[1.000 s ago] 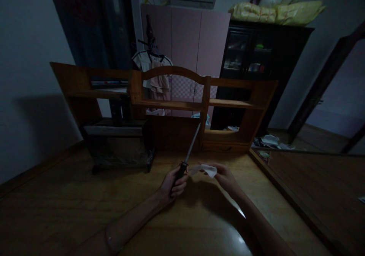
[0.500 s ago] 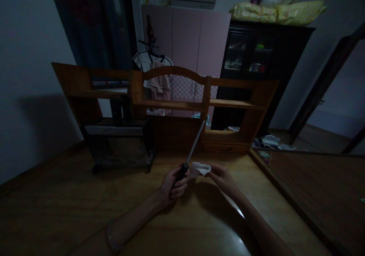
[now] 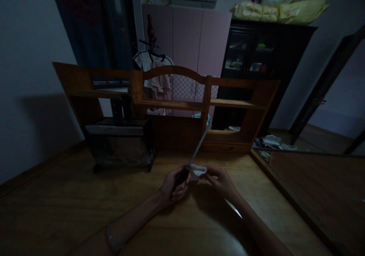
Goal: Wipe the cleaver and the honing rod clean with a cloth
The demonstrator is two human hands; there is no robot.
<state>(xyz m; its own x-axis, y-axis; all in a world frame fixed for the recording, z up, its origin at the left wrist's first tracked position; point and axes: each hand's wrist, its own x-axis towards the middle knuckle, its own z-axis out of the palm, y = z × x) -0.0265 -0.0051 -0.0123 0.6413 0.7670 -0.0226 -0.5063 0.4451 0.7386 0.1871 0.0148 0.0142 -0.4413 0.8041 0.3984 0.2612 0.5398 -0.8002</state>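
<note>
My left hand [image 3: 174, 187] is closed round the black handle [image 3: 181, 177] of what looks like a knife. Its long, narrow metal blade [image 3: 200, 145] points up and away to the right. Between thumb and fingers, my right hand [image 3: 221, 180] pinches the right end of a small white tissue or cloth [image 3: 197, 170]. This white piece lies just right of the handle, near the base of the blade. Whether it touches the blade is hard to tell in the dim light. Both hands are above the wooden tabletop [image 3: 159, 225].
A wooden shelf unit [image 3: 173, 104] stands along the back of the table. On the left sits a dark box-like object [image 3: 119, 142] with clear plastic on it. At the right runs a raised wooden edge [image 3: 285, 191]. Behind are a pink wardrobe [image 3: 186, 39] and a dark cabinet [image 3: 281, 58].
The blade's tip has swung slightly to the right. My right hand and the white piece have shifted a little left, closer to the handle.
</note>
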